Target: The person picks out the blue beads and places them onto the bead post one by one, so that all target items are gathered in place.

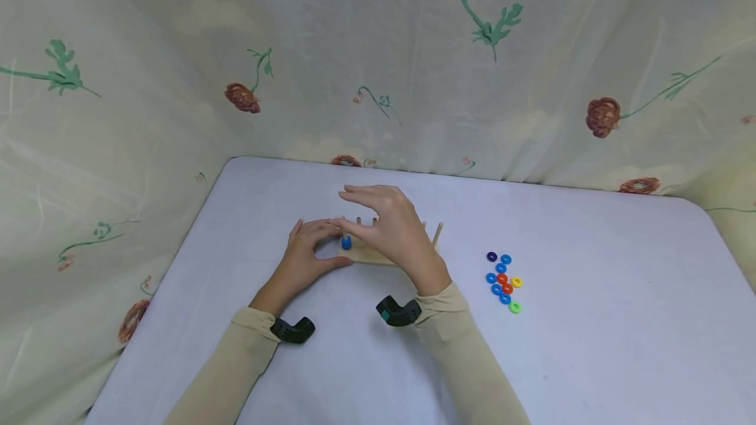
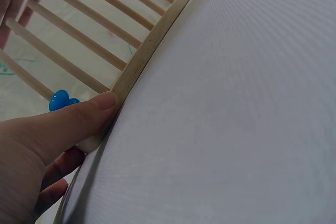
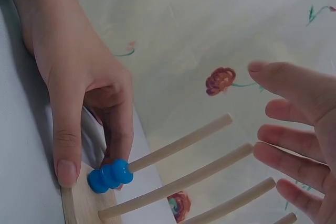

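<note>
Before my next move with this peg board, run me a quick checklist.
1. Board steadied: ok, left hand grips one end of the wooden base.
2. Blue rings seated low on the end peg: ok.
3. Neighbouring peg bare: ok.
4. Ring in right hand: not ok, it holds nothing.
5. Loose rings in view: ok, on the table to the board's right.
6. Loose rings fit the pegs: cannot tell.

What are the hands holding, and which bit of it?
The left hand grips the wooden peg board by the end of its base, near the blue rings. The right hand holds nothing.
</note>
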`<state>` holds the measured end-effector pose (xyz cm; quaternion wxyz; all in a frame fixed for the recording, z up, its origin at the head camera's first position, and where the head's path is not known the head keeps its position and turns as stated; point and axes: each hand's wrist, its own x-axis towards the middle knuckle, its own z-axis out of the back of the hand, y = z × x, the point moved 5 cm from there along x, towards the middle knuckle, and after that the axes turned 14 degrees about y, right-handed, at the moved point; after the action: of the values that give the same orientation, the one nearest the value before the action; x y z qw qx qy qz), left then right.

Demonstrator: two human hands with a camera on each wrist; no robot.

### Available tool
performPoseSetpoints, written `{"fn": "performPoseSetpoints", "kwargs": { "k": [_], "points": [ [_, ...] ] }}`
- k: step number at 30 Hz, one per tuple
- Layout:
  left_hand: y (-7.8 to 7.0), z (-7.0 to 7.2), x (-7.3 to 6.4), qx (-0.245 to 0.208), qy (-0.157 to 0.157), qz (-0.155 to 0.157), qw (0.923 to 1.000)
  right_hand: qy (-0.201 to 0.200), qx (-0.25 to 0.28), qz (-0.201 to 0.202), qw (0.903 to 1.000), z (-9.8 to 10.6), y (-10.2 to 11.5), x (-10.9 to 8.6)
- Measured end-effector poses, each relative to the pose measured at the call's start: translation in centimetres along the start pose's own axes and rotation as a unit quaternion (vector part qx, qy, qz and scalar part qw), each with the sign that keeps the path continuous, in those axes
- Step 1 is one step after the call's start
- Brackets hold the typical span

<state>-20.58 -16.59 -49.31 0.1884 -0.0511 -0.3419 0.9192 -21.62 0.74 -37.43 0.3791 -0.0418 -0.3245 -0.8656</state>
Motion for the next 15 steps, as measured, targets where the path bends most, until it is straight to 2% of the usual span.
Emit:
{"fn": "performPoseSetpoints", "kwargs": {
  "k": [15],
  "points": [
    [0.21,-0.09,0.07,-0.002,0.001,0.014,0.9999,-0.007,0.003,-0.006,1.0000,0.62,-0.04,-0.23]
  ]
}}
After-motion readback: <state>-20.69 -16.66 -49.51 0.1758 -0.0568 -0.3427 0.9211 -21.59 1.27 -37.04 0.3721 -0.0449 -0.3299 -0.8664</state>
